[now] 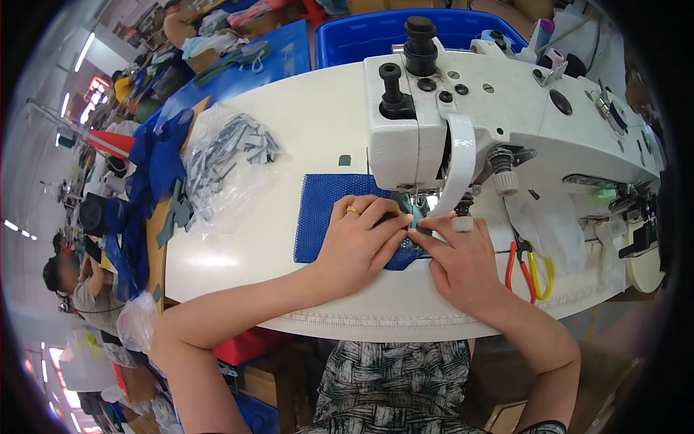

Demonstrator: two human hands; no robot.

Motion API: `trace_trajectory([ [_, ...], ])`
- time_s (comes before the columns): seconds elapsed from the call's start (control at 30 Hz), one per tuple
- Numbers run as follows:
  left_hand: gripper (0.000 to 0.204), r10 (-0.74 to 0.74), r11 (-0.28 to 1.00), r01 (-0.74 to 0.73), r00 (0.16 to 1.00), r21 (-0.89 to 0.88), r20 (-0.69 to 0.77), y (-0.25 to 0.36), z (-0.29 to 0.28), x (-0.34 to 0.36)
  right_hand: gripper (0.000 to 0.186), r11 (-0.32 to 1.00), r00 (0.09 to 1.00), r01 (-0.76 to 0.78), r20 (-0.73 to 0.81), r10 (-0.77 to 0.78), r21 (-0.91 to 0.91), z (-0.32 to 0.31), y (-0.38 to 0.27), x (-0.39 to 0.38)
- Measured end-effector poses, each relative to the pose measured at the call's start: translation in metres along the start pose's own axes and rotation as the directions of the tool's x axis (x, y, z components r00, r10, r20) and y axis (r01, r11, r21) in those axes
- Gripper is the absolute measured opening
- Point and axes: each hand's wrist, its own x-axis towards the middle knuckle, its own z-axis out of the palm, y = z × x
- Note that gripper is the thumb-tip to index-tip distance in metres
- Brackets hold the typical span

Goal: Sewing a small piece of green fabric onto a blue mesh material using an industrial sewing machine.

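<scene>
Strip lights (84, 52) run along the ceiling of a crowded workroom at the left of the head view, where a co-worker (97, 296) sits well apart from the machine. Nearer, a white worktable (217, 267) with a curved front edge carries a printed measuring scale (383, 322) along that edge. Dark blue fabric (163, 163) hangs bunched at its left side, beside a clear plastic bag (242, 192) with many grey strips (246, 137) in it. Behind the table is a blue plastic bin (334, 52).

On the right stands a white industrial sewing machine (491, 108). A panel of blue mesh fabric (322, 217) lies flat on the table, its right part running under the hands beside the needle area. One small dark green square (345, 160) lies just beyond its far edge.

The left hand (361, 242), with a yellow ring (352, 209), rests on the mesh, fingers bent and close together, tips near the presser foot. The right hand (463, 264) meets it from the other side, fingers bent and narrowly spaced; whether either pinches the cloth I cannot tell. Nippers with red and yellow handles (522, 252) lie near the right hand.
</scene>
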Motion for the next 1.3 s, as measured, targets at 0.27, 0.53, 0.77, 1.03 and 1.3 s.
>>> trace_trajectory([
  [0.27, 0.025, -0.032, 0.999, 0.032, 0.999, -0.034, -0.008, 0.003, 0.006, -0.006, 0.038, 0.999, 1.0, 0.01, -0.018, -0.01, -0.043, 0.001, 0.0, 0.001],
  [0.53, 0.021, -0.103, 0.992, 0.101, 0.994, -0.077, -0.02, 0.0, 0.012, -0.006, 0.043, 0.998, 0.997, 0.037, -0.06, -0.04, -0.056, 0.004, 0.005, 0.002],
  [0.77, 0.021, -0.085, 0.996, 0.085, 0.996, -0.042, -0.018, -0.004, 0.013, -0.002, 0.046, 0.995, 0.999, 0.009, -0.039, -0.013, -0.098, 0.005, 0.008, 0.002],
  [1.03, 0.032, -0.05, 0.987, 0.07, 0.99, -0.142, 0.135, -0.013, -0.009, 0.003, 0.045, 0.997, 0.996, 0.018, -0.084, -0.025, -0.08, 0.004, 0.01, 0.002],
  [1.3, 0.026, 0.26, 0.965, -0.252, 0.901, -0.067, 0.347, -0.008, -0.043, 0.027, 0.038, 0.993, 0.991, -0.025, -0.129, 0.039, 0.115, 0.003, 0.006, 0.002],
])
